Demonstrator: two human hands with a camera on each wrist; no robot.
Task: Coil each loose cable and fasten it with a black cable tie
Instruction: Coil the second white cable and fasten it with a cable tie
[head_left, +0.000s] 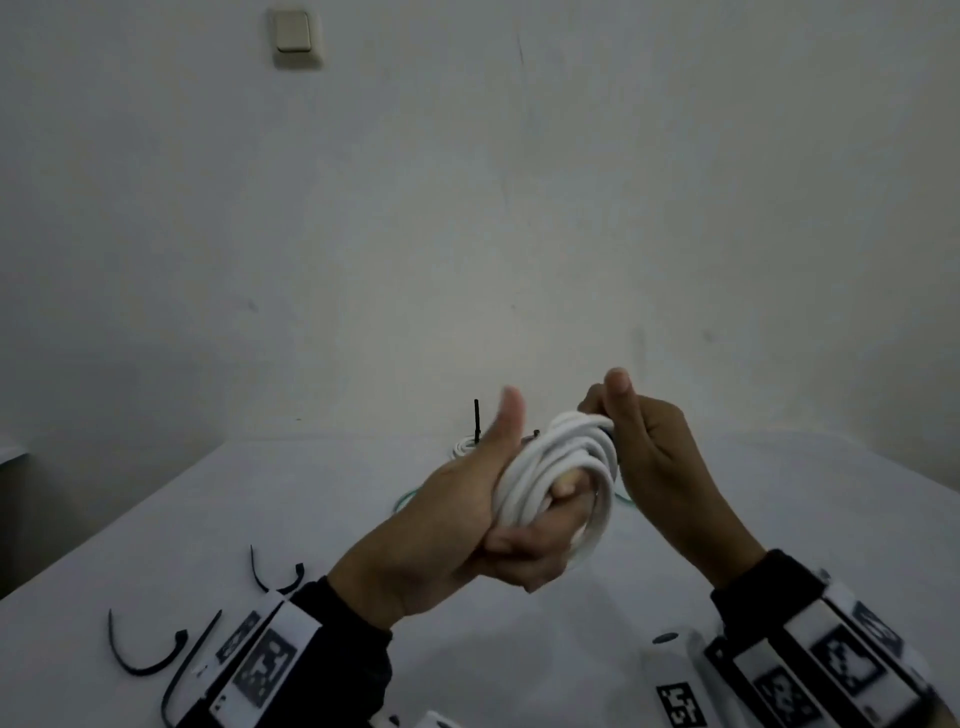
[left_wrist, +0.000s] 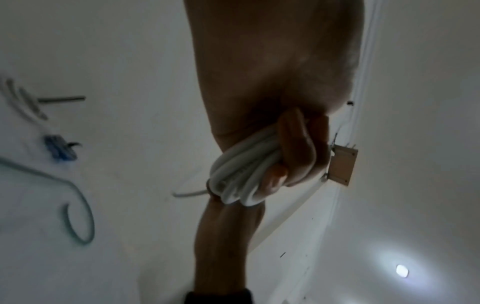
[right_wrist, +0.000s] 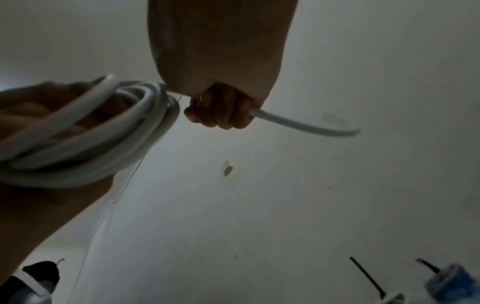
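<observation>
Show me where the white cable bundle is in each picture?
Head: the white cable bundle sits low and centre, gripped by the left hand, with the right hand at its top.
Left wrist: centre, just right of the middle, under the curled fingers.
Right wrist: left edge, mid-height.
Shared landmark: the teal cable on the table, seen in the head and left wrist views.

- Teal cable (head_left: 406, 500) mostly hidden behind the left hand (head_left: 441, 525).
- Blue bundle (right_wrist: 451, 284) blurred, cut by the bottom edge.
- Black tie (head_left: 179, 670) runs under the wrist band.
</observation>
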